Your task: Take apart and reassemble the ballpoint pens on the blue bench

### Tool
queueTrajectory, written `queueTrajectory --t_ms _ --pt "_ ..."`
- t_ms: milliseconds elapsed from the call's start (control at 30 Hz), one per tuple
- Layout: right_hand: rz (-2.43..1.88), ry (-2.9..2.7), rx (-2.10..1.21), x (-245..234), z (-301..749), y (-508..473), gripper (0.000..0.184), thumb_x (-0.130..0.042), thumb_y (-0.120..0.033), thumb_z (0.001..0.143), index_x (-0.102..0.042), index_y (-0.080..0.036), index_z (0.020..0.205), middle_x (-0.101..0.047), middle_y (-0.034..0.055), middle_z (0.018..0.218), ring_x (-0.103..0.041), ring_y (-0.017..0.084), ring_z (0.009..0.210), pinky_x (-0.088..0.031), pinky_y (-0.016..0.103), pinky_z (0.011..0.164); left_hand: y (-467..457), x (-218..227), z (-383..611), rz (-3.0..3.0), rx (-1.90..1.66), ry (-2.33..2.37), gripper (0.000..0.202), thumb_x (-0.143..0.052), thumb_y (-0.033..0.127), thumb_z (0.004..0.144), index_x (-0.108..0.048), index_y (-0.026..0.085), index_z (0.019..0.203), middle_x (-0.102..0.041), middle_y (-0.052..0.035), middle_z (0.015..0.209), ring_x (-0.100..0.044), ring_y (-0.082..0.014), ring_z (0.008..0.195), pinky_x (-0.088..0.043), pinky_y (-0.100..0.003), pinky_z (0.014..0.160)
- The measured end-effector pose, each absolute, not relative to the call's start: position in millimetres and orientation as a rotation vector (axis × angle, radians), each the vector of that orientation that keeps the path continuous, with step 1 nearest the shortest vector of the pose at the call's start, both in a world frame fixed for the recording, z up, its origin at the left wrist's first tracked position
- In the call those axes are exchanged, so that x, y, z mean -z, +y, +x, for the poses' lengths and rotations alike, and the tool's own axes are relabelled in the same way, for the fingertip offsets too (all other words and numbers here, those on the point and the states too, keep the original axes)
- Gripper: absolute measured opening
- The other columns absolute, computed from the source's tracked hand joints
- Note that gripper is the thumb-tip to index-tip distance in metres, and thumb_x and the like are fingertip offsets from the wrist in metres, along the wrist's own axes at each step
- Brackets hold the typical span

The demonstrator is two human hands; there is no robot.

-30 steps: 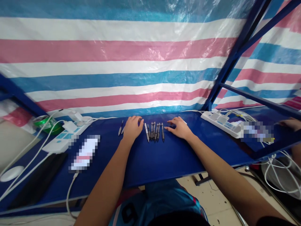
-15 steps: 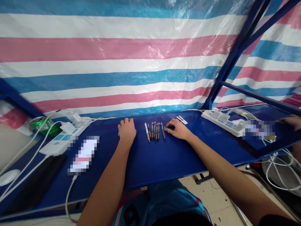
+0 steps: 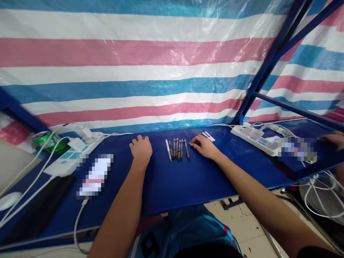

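A row of several pens lies side by side on the blue tabletop: a white pen at the left end, grey and dark pens in the middle, and a grey pen set slightly apart at the right. Left of the row, my left hand rests palm down with its fingers spread. My right hand is just right of the row, thumb and forefinger curled together; a tiny pale spot shows at their tips, too small to name. White sticks lie behind my right hand.
At the left are a power strip, a green can, a blurred phone on a cable and a black pouch. Another power strip with cables lies right. Another person's hand shows at the right edge.
My left hand has shifted a little to the left, away from the pens, and its fingers are more spread. My right hand has barely moved; the pens lie as before.
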State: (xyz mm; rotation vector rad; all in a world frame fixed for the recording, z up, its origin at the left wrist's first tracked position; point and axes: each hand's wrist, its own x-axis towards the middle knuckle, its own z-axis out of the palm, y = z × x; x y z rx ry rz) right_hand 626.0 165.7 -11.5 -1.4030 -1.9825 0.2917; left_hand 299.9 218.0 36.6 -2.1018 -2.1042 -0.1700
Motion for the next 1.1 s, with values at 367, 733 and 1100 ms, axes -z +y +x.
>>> queueTrajectory --t_ms 367,733,1100 --pt "-1.395 -1.873 -0.272 9 625 166 0.013 -0.065 -0.033 0.100 -0.071 -0.022 0.101 -0.070 0.0071 0.096 -0.066 0.022 0.086 -0.053 0.037 0.081 220 -39 310 -2.250 0.342 -1.989 0.050 -0.044 0.007 0.095 -0.062 0.014 0.142 -0.065 -0.0208 0.127 -0.059 -0.0364 0.122 -0.048 -0.047 0.103" --pt "-1.354 -1.823 -0.270 3 618 162 0.019 -0.063 -0.040 0.102 -0.070 -0.022 0.103 -0.071 0.0072 0.095 -0.064 0.022 0.084 -0.053 0.038 0.079 224 -26 341 -2.655 1.195 -1.610 0.046 -0.062 0.011 0.084 -0.069 0.018 0.129 -0.076 -0.0083 0.113 -0.069 -0.0261 0.102 -0.054 -0.041 0.102" --pt "-1.319 -1.842 -0.331 2 611 159 0.020 -0.058 -0.037 0.104 -0.069 -0.020 0.106 -0.071 0.0081 0.100 -0.065 0.021 0.085 -0.053 0.036 0.081 218 -20 352 -2.952 1.480 -1.365 0.033 -0.057 0.030 0.101 -0.073 0.019 0.128 -0.075 -0.0075 0.109 -0.070 -0.0193 0.091 -0.057 -0.033 0.085"
